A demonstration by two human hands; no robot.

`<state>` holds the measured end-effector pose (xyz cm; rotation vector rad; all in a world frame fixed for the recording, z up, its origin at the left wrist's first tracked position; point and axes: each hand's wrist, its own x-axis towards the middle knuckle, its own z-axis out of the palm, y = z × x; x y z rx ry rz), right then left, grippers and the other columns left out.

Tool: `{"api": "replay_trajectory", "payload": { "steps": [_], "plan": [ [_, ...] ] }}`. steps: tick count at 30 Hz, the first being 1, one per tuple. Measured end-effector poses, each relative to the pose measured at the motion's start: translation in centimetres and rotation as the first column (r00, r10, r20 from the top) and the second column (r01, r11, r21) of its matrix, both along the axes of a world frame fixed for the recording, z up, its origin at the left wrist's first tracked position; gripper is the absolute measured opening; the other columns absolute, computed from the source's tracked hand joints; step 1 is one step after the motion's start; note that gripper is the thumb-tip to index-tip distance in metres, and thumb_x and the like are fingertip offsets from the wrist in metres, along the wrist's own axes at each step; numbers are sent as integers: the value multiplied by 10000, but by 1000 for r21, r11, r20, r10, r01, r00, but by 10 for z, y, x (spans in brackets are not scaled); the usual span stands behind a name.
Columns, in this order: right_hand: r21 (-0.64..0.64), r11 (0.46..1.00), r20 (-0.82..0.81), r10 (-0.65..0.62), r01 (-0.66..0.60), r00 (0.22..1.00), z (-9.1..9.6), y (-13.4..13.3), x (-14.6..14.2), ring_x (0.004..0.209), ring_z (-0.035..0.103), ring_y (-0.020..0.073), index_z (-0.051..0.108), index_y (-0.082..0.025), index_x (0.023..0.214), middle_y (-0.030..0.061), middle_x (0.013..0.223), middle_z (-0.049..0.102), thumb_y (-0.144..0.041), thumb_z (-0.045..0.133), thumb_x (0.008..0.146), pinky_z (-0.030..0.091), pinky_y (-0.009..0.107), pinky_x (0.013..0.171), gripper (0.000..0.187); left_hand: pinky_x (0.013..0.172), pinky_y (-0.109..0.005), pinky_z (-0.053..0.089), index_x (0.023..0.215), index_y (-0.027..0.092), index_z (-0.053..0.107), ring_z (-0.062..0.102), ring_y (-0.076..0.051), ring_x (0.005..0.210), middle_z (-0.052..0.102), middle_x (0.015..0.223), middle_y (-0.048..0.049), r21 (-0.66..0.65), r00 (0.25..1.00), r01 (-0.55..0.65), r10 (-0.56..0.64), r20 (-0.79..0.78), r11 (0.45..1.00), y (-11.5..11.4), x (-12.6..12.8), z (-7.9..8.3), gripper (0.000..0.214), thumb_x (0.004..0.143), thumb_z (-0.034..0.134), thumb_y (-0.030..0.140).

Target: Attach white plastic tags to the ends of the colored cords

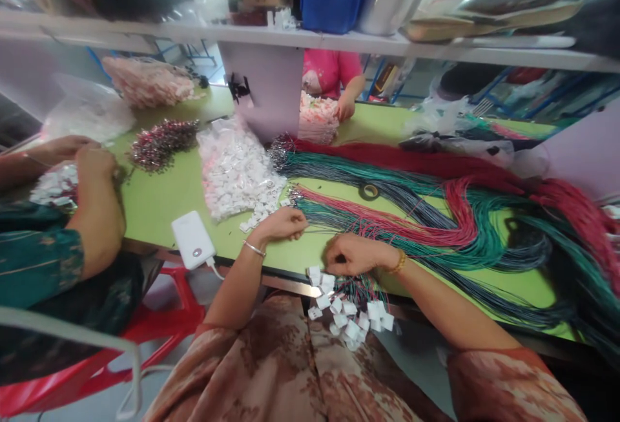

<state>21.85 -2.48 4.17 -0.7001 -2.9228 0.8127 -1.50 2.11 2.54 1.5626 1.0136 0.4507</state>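
My left hand is closed in a pinch at the crimped ends of thin red, green and dark wires lying on the table. Whatever its fingertips hold is too small to make out. My right hand is curled shut near the table's front edge, its grip hidden from view. Just below it, white plastic connectors on thin wires hang over the edge in a cluster. A clear bag of loose white connectors lies beyond my left hand, with a few spilled out at its mouth.
Long bundles of red wire and green wire stretch to the right. A tape roll lies among them. A white power bank with a cable sits at left. Co-workers' hands work alongside and across, under a shelf.
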Motion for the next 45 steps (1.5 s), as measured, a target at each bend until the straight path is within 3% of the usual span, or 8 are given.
{"api": "replay_trajectory", "payload": {
  "steps": [4, 7, 13, 19, 26, 31, 37, 45],
  "plan": [
    [103, 956, 5, -276, 274, 961, 3, 12, -33, 708, 530, 139, 670, -146, 864, 69, 832, 672, -227, 461, 890, 336, 247, 672, 226, 432, -177, 327, 765, 140, 610, 502, -67, 474, 624, 638, -25, -5, 883, -377, 361, 300, 926, 11, -7, 4, 302, 733, 655, 437],
    [183, 897, 14, -411, 401, 912, -5, 20, -65, 782, 555, 168, 667, -155, 956, 95, 940, 661, -248, 494, 875, 338, 261, 690, 213, 457, -196, 335, 742, 157, 605, 478, -79, 478, 595, 600, 3, 93, 829, -534, 499, 252, 840, 11, -22, 8, 250, 724, 642, 404],
    [208, 863, -21, -467, 461, 884, -29, 23, -86, 809, 542, 182, 616, -158, 916, 95, 934, 632, -197, 458, 883, 333, 276, 679, 167, 608, -262, 379, 588, 186, 657, 503, -154, 567, 590, 542, -20, 478, 888, -232, 385, -250, 847, -6, -49, 11, 35, 608, 640, 164],
    [226, 859, -107, -447, 459, 888, -37, 19, -75, 791, 501, 189, 559, -136, 931, 112, 898, 613, -187, 394, 916, 337, 289, 709, 173, 657, -285, 383, 627, 201, 685, 530, -193, 625, 598, 585, -46, 532, 835, -203, 429, -344, 822, -9, -46, 0, 125, 567, 663, 94],
    [54, 808, -376, -528, 587, 761, -33, 25, -63, 715, 481, 165, 534, -152, 877, 70, 809, 592, -198, 416, 890, 352, 275, 684, 128, 583, -242, 381, 1025, 191, 695, 503, -121, 584, 589, 665, 8, 234, 857, -516, 491, 158, 824, -3, -53, 18, 346, 682, 691, 240],
    [-143, 782, -472, -593, 607, 652, -33, 39, -56, 655, 474, 133, 559, -168, 816, 19, 743, 587, -252, 496, 850, 356, 250, 641, 111, 503, -194, 364, 954, 156, 659, 475, -56, 546, 655, 800, -24, -186, 553, -611, 583, 595, 769, 18, -35, 18, 345, 641, 753, 268],
    [-224, 756, -504, -630, 615, 591, -28, 50, -50, 648, 454, 128, 519, -179, 715, -6, 693, 541, -278, 515, 816, 351, 250, 627, 142, 554, -171, 415, 827, 163, 561, 553, -51, 600, 669, 835, -22, -332, 394, -578, 612, 686, 745, 23, -15, 5, 253, 651, 734, 222],
    [-343, 742, -495, -664, 576, 560, -16, 60, -58, 606, 408, 119, 466, -197, 706, -28, 649, 492, -306, 506, 781, 338, 248, 596, 138, 521, -168, 379, 867, 160, 606, 514, -35, 571, 643, 817, -13, -373, 402, -534, 616, 678, 759, 21, -18, -5, 205, 687, 697, 199]
  ]
}}
